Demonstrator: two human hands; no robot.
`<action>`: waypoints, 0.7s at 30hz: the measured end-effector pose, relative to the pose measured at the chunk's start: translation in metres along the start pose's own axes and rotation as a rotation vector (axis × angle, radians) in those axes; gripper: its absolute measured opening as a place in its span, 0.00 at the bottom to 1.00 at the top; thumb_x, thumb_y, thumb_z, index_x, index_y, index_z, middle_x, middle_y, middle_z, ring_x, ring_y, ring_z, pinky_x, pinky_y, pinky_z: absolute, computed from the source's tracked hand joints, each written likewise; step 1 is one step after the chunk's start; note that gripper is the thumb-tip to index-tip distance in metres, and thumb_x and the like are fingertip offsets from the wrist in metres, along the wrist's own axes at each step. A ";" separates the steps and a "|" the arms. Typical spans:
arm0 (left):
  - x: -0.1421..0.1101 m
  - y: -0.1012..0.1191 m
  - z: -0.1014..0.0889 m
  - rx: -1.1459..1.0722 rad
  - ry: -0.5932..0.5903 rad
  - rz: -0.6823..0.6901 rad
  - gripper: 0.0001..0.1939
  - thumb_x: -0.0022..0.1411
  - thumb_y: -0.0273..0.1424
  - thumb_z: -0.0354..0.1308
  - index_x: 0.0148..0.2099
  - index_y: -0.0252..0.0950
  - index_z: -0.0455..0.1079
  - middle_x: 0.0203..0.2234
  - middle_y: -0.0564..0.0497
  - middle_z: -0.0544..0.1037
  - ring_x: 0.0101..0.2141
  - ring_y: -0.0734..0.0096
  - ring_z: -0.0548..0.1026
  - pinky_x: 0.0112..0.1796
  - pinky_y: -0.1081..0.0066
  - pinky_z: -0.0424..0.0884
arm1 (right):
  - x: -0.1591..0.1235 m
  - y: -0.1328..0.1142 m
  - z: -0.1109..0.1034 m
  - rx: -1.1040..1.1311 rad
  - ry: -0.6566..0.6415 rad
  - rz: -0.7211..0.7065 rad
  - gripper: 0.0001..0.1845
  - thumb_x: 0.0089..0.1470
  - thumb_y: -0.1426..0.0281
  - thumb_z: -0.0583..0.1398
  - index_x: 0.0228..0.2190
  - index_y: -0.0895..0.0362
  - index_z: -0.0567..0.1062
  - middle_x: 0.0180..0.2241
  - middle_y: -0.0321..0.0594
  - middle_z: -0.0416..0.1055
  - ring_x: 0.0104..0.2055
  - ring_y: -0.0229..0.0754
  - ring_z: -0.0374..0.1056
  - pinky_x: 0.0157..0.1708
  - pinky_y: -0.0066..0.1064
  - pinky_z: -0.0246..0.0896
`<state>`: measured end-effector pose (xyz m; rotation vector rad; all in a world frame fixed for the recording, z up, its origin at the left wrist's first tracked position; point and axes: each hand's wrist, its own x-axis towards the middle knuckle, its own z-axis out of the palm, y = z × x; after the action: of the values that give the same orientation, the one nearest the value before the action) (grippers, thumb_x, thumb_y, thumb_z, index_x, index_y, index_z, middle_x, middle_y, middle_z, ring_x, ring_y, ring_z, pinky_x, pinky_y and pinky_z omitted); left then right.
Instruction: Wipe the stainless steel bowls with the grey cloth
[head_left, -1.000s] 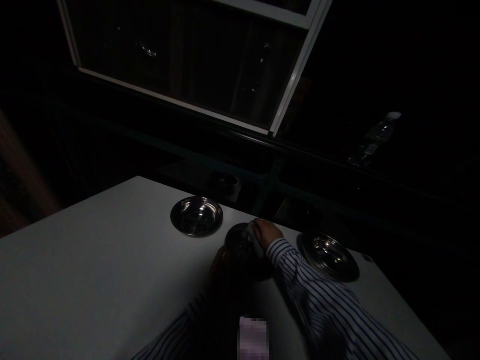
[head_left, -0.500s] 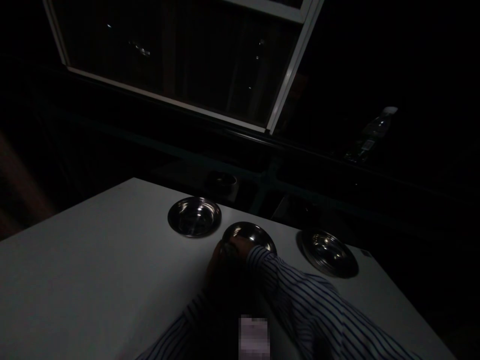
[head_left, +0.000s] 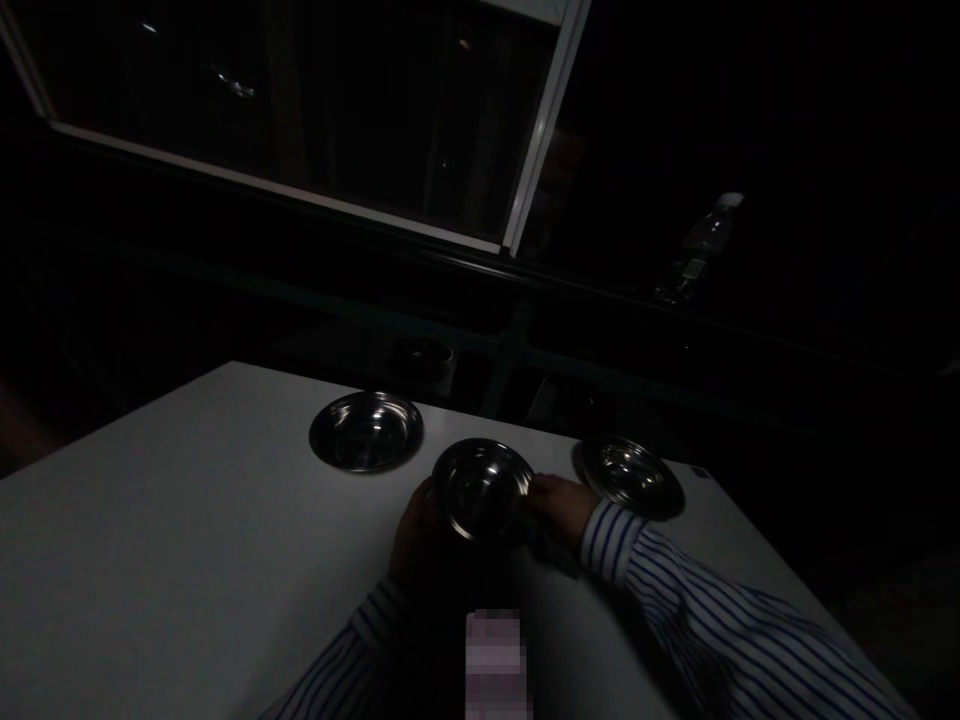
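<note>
The scene is very dark. A round steel bowl [head_left: 482,487] is tilted up toward me above a white table [head_left: 187,540]. My left hand [head_left: 412,530] grips its left rim. My right hand [head_left: 559,505] holds its right rim, fingers closed, with what looks like a dark cloth [head_left: 551,550] bunched under the palm. Both sleeves are white with blue stripes.
A steel dish [head_left: 366,431] lies on the table to the left of the bowl and another [head_left: 628,476] to the right, near the far edge. Beyond the table stand a dark shelf, a window frame [head_left: 536,130] and a plastic bottle [head_left: 701,245].
My right hand came out of the bowl and moved to its right rim. The bowl now tilts up with its inside showing. The view has shifted to the right.
</note>
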<state>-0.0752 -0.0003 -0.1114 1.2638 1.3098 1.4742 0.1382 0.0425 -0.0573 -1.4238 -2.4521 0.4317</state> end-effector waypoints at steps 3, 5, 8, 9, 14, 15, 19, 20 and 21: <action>0.000 0.003 0.001 -0.029 -0.022 -0.007 0.20 0.56 0.38 0.48 0.47 0.35 0.70 0.44 0.45 0.75 0.45 0.56 0.71 0.43 0.60 0.69 | -0.022 0.016 -0.022 -0.033 0.109 -0.032 0.15 0.50 0.72 0.53 0.38 0.54 0.75 0.38 0.44 0.69 0.41 0.45 0.65 0.44 0.37 0.60; 0.002 0.002 0.001 -0.073 -0.022 -0.041 0.20 0.57 0.38 0.47 0.47 0.35 0.69 0.45 0.45 0.75 0.45 0.58 0.71 0.44 0.62 0.68 | -0.041 0.023 -0.028 -0.034 0.215 -0.015 0.18 0.53 0.70 0.49 0.42 0.55 0.74 0.41 0.46 0.67 0.44 0.46 0.64 0.46 0.39 0.59; 0.005 -0.005 0.003 -0.108 0.012 -0.137 0.20 0.58 0.38 0.46 0.48 0.33 0.68 0.45 0.43 0.74 0.46 0.59 0.71 0.45 0.61 0.67 | -0.069 0.028 -0.019 -0.001 0.347 0.034 0.18 0.54 0.68 0.49 0.42 0.55 0.73 0.42 0.48 0.66 0.46 0.47 0.63 0.48 0.42 0.58; 0.006 -0.007 0.004 -0.101 0.023 -0.161 0.21 0.57 0.39 0.46 0.48 0.33 0.67 0.45 0.43 0.74 0.46 0.58 0.71 0.45 0.61 0.67 | -0.077 0.029 -0.013 0.019 0.380 0.053 0.17 0.54 0.67 0.49 0.42 0.55 0.73 0.42 0.49 0.66 0.46 0.47 0.63 0.49 0.42 0.58; 0.003 -0.012 0.007 -0.077 0.017 -0.213 0.23 0.56 0.39 0.47 0.51 0.31 0.64 0.46 0.40 0.73 0.46 0.59 0.70 0.44 0.63 0.67 | -0.101 0.033 0.018 0.183 0.500 0.187 0.16 0.53 0.63 0.52 0.39 0.57 0.72 0.40 0.49 0.69 0.44 0.47 0.66 0.46 0.41 0.61; 0.002 -0.011 0.008 -0.076 0.011 -0.221 0.24 0.56 0.39 0.47 0.51 0.30 0.63 0.45 0.40 0.73 0.45 0.59 0.71 0.43 0.63 0.68 | -0.103 0.035 0.023 0.223 0.513 0.224 0.16 0.52 0.62 0.52 0.39 0.57 0.72 0.39 0.49 0.70 0.43 0.47 0.67 0.45 0.41 0.62; -0.003 -0.006 0.012 -0.078 -0.016 -0.255 0.25 0.55 0.39 0.48 0.51 0.30 0.63 0.38 0.42 0.76 0.38 0.60 0.74 0.34 0.65 0.71 | -0.111 0.042 0.035 0.373 0.506 0.349 0.18 0.51 0.60 0.51 0.38 0.60 0.69 0.35 0.47 0.73 0.35 0.44 0.71 0.36 0.36 0.68; -0.004 -0.004 0.013 -0.080 -0.022 -0.263 0.25 0.55 0.40 0.48 0.52 0.30 0.63 0.36 0.43 0.77 0.36 0.61 0.75 0.32 0.66 0.71 | -0.115 0.044 0.036 0.395 0.496 0.370 0.18 0.51 0.60 0.51 0.38 0.60 0.69 0.34 0.47 0.74 0.34 0.44 0.71 0.34 0.34 0.68; -0.004 -0.004 0.014 -0.080 -0.028 -0.273 0.26 0.55 0.40 0.49 0.52 0.29 0.63 0.34 0.44 0.77 0.33 0.62 0.75 0.31 0.67 0.70 | -0.118 0.046 0.038 0.406 0.489 0.389 0.19 0.50 0.60 0.52 0.38 0.60 0.69 0.33 0.46 0.74 0.33 0.44 0.71 0.33 0.34 0.68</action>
<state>-0.0611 -0.0011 -0.1162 1.0061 1.3326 1.2983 0.2172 -0.0433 -0.1198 -1.5885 -1.6036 0.5444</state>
